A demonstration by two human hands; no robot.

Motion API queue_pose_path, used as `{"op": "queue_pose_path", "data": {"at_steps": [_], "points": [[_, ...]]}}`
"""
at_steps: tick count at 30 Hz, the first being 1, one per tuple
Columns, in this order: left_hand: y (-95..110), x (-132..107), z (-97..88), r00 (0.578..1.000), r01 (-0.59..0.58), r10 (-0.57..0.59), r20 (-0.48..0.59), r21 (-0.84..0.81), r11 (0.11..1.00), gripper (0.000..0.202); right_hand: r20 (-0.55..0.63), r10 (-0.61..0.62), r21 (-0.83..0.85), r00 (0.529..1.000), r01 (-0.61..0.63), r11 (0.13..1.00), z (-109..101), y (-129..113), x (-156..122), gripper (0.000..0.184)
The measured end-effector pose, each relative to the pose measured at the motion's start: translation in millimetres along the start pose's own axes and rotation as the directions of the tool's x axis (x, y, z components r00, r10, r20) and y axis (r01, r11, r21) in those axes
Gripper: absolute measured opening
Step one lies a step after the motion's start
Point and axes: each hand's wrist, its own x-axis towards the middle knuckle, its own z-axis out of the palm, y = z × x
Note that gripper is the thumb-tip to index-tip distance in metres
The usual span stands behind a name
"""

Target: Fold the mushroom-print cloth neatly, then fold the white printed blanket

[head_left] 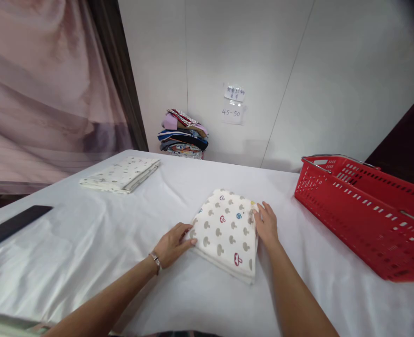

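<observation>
Touching folded cloth (pixel 224 229): left hand (pixel 172 244), right hand (pixel 267 225), fingers loosely spread at edges; uneven pull could skew layers.

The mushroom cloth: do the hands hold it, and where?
The left hand touches the cloth at its left edge, the right hand at its right edge. Whether either grips it can't be told.
</observation>
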Motion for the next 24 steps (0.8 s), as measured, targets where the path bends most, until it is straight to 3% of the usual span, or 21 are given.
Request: {"op": "queue_pose_path", "data": {"at_steps": [3,7,9,16,18,21,24], "points": [[-9,-3,0.4,0.989,-0.148,0.148,-0.024,-0.010,0.989,0.046,0.094,-0.117,0.066,0.989,0.111,0.992,-6,-25,-7,0.047],[-13,8,10.4,0.990,-0.120,0.122,-0.064,0.025,0.992,0.048,0.423,-0.196,0.010,0.885,0.212,0.977,-5,-57,-26,0.052],[-12,13,14.4,0.994,-0.078,0.082,-0.078,0.049,0.996,0.049,0.515,-0.198,-0.060,0.834,0.265,0.962,-3,-64,-35,0.053],[-6,11,12.4,0.997,0.039,-0.029,-0.078,0.132,0.991,0.030,0.530,-0.177,-0.197,0.830,0.323,0.926,-5,-67,-44,0.054],[-6,11,7.6,0.997,0.061,-0.057,-0.060,0.080,0.995,0.027,0.535,-0.169,-0.203,0.828,0.320,0.926,-7,-67,-45,0.054],[-9,16,-6.3,0.992,0.111,-0.107,0.073,-0.061,0.992,0.028,0.558,-0.153,-0.189,0.816,0.305,0.933,-9,-68,-45,0.055],[-11,24,-21.9,0.988,0.066,-0.028,0.152,-0.252,0.965,0.038,0.608,-0.111,-0.161,0.786,0.259,0.953,-9,-74,-40,0.056]]}}
